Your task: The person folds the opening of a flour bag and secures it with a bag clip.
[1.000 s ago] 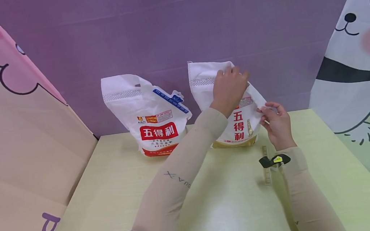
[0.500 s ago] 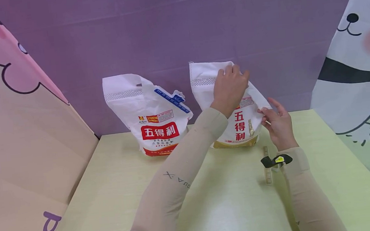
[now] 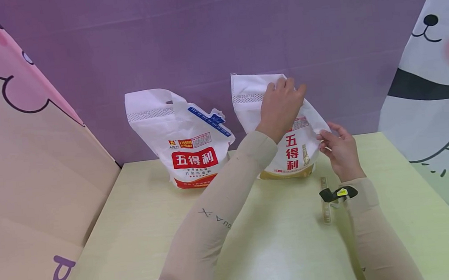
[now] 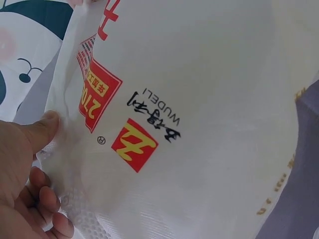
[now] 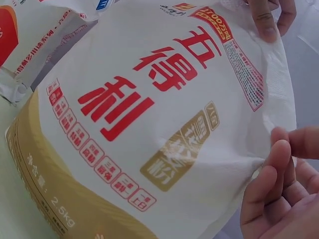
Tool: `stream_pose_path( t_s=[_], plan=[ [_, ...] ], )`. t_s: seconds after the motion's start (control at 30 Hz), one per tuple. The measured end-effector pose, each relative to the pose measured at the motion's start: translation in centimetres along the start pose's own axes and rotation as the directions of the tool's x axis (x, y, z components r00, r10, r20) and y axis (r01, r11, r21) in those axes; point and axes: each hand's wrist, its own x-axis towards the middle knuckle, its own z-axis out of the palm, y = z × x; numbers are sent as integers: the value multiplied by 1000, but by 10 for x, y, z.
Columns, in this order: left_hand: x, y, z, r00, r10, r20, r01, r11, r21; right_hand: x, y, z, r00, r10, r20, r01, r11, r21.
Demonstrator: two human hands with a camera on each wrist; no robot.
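A white flour bag (image 3: 262, 115) with red lettering and a gold base stands upright at the back, right of centre. My left hand (image 3: 283, 107) grips its upper right edge, thumb on the printed front in the left wrist view and fingers curled behind. Lower down the same edge, my right hand (image 3: 340, 150) pinches the bag's side between thumb and fingers; in the right wrist view the plastic puckers at the fingertips (image 5: 279, 149). The left forearm overlaps part of the bag's lower left in the head view.
A second white flour bag (image 3: 194, 160) with a red label stands to the left, a blue strip (image 3: 209, 121) along its slanted top corner. A narrow beige marked strip (image 3: 327, 215) lies on the table (image 3: 272, 241) by the right wrist. A purple backdrop (image 3: 185, 37) hangs behind.
Both hands keep their grip on the right bag. The right hand has shifted very slightly rightward with the bag's edge; the whole view also drifts a little.
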Motion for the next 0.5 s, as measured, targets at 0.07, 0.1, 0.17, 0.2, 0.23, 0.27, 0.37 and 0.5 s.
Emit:
stream_pose_path(
  t_s=[0.07, 0.1, 0.17, 0.2, 0.23, 0.27, 0.37, 0.5],
  plan=[
    [0, 0, 0, 1000, 2, -11, -2, 1000, -3, 0, -1, -1, 1000, 5, -26, -6, 1000, -24],
    [0, 0, 0, 1000, 3, -18, -3, 1000, -4, 0, -2, -1, 999, 6, -41, -8, 999, -40],
    [-1, 1, 0, 1000, 4, -26, -4, 1000, -6, -1, -3, -1, 998, 4, -65, -9, 997, -73],
    [-1, 1, 0, 1000, 4, -29, -5, 1000, -7, -2, -4, 0, 997, 0, -76, -7, 996, -87],
    [-1, 1, 0, 1000, 5, -31, -5, 1000, -9, -2, -4, 1, 996, -8, -90, -1, 994, -105],
    [-1, 1, 0, 1000, 6, -30, -6, 1000, -11, -3, -5, 2, 994, -19, -104, 6, 992, -124],
    [-1, 1, -1, 1000, 11, -24, -12, 1000, -17, -6, -7, 7, 987, -75, -139, 48, 980, -191],
    [-1, -1, -1, 1000, 7, -4, -7, 1000, -17, -11, -11, 18, 967, -210, -146, 158, 940, -304]
  ],
)
